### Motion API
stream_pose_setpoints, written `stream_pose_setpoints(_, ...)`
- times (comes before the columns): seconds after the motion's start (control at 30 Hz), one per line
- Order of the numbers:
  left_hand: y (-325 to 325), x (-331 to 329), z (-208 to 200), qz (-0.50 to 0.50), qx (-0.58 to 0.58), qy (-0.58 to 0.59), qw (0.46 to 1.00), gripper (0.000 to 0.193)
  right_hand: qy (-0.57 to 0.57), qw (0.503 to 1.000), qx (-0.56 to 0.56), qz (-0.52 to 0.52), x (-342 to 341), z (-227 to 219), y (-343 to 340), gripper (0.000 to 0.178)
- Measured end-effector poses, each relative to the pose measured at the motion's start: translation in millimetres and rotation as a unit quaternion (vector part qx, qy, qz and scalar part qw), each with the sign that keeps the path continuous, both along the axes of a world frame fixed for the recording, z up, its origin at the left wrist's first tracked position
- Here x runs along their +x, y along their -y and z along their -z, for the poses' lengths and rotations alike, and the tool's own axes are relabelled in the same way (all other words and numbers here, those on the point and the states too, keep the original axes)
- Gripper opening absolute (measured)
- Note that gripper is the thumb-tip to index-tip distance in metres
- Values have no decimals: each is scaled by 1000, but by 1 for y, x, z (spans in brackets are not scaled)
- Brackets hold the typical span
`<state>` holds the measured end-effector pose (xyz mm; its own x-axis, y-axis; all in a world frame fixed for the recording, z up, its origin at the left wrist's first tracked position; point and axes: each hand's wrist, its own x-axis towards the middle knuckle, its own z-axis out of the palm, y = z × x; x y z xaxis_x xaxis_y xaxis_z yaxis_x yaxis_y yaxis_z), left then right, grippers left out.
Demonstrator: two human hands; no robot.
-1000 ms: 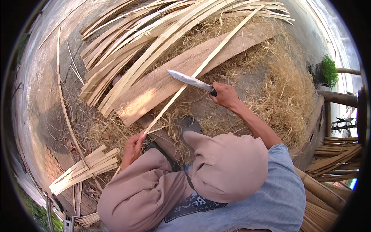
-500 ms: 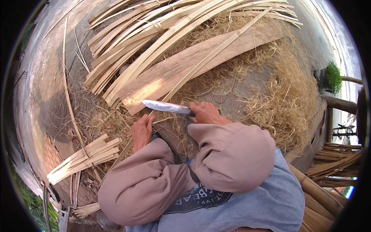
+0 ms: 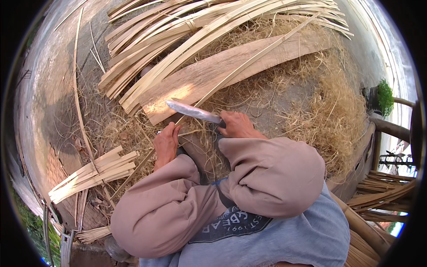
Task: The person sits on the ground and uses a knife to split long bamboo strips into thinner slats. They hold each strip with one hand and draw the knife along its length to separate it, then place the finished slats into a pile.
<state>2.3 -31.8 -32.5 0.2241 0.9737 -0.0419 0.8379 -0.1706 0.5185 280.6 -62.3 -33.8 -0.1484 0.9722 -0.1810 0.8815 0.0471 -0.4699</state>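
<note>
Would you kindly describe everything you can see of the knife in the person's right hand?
The knife has a long, broad, grey metal blade with a dull sheen. It lies nearly level, tip pointing to the person's left, across a thin bamboo strip. The right hand covers its handle; the left hand sits just below the blade.

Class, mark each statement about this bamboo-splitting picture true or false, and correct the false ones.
1. The right hand grips a knife. True.
2. The left hand holds a hammer. False: it grips a long thin bamboo strip.
3. The knife blade points toward the person's left. True.
4. A flat wooden plank lies beyond the hands. True.
5. The ground is covered with water. False: dry shavings lie around.
6. The short bundle of strips lies on the person's right. False: on the left.
</note>
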Motion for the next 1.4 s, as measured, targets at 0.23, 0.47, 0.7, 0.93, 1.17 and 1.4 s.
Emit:
stream_pose_setpoints(0.23,-6,1,-5,20,20,2,1000,36,93,984,-13,149,140,7,-51,34)
stream_pose_setpoints(0.47,-4,-5,-10,39,-73,30,996,38,61,941,-1,331,199,11,-80,40)
stream_pose_setpoints(0.7,22,-108,-21,22,-185,15,982,43,90,959,-8,268,214,30,-48,34)
stream_pose_setpoints(0.93,6,-111,-30,23,-316,38,948,42,37,998,-2,55,122,28,-22,36)
stream_pose_setpoints(1.17,23,-117,-38,-82,-442,198,871,24,67,985,-24,157,158,15,-35,35)
stream_pose_setpoints(1.4,29,-139,-20,-61,-471,173,863,25,44,966,2,256,190,47,-48,32)
